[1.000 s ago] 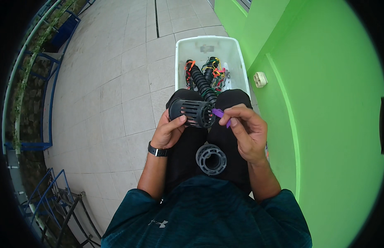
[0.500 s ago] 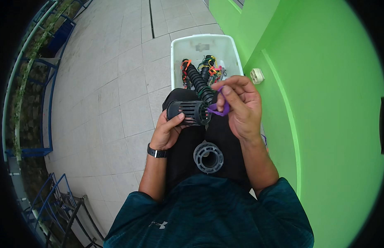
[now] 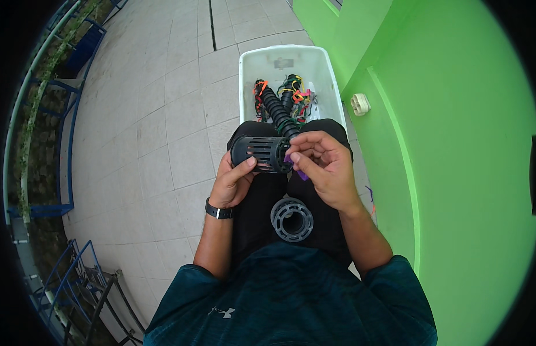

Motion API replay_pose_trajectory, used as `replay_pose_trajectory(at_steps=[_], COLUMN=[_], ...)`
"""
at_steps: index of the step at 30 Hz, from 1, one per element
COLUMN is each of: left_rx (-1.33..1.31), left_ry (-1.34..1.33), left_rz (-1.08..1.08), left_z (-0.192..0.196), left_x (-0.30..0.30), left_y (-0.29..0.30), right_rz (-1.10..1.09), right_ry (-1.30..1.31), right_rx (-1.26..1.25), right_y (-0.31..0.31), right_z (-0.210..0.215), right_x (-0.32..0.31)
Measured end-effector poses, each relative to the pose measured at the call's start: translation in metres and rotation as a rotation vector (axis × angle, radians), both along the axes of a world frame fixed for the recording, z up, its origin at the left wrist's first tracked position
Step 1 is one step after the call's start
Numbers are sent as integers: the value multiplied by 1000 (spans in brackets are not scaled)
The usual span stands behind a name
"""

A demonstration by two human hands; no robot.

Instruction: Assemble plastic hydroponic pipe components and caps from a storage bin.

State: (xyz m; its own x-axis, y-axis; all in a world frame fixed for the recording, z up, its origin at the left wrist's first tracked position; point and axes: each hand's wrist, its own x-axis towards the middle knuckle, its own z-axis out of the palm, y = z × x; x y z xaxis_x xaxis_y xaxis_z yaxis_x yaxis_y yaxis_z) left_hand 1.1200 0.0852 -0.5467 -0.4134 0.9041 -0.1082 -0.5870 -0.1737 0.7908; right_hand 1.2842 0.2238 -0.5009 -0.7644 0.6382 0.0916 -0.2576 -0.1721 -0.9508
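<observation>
My left hand [image 3: 236, 179] wraps round a black slotted plastic basket [image 3: 257, 154], held on its side above my lap with its slotted end toward the right. At that end, my right hand [image 3: 325, 167] pinches a purple ribbon [image 3: 302, 175] between thumb and fingers. Part of the ribbon lies against the basket's end; the fingers hide whether it passes through a slot. Between my thighs, close to my body, rests a dark grey ring-shaped plastic piece [image 3: 292, 220] with slots round its rim and a round hole in the middle.
Beyond my knees stands a white plastic bin [image 3: 243, 86] holding black ribbed tubes [image 3: 275, 106] and a tangle of coloured ribbons [image 3: 305, 99]. A green wall [image 3: 452, 144] with a power socket [image 3: 360, 104] rises close on the right. Metal frames [image 3: 100, 288] stand at the lower left.
My right hand has come down and left, bringing the purple ribbon against the basket's end. The ribbon's loop shows less now. My left hand and the basket have hardly moved.
</observation>
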Motion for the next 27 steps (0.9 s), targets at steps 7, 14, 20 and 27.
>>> replay_pose_trajectory(at_steps=[7,14,20,27], left_rx=[25,43,66,48], left_ry=[7,7,24,23], left_rz=[18,22,-2,10], left_z=[7,12,9,6], left_x=[6,8,7,7], left_y=[2,6,7,7], right_rz=[-149,-225,-125,-35], right_ry=[-131,-236,-242,-184], right_rx=[291,503,475,295], right_y=[-9,-12,-7,-6], right_z=[1,23,27,22], right_x=[-2,-4,0,-2])
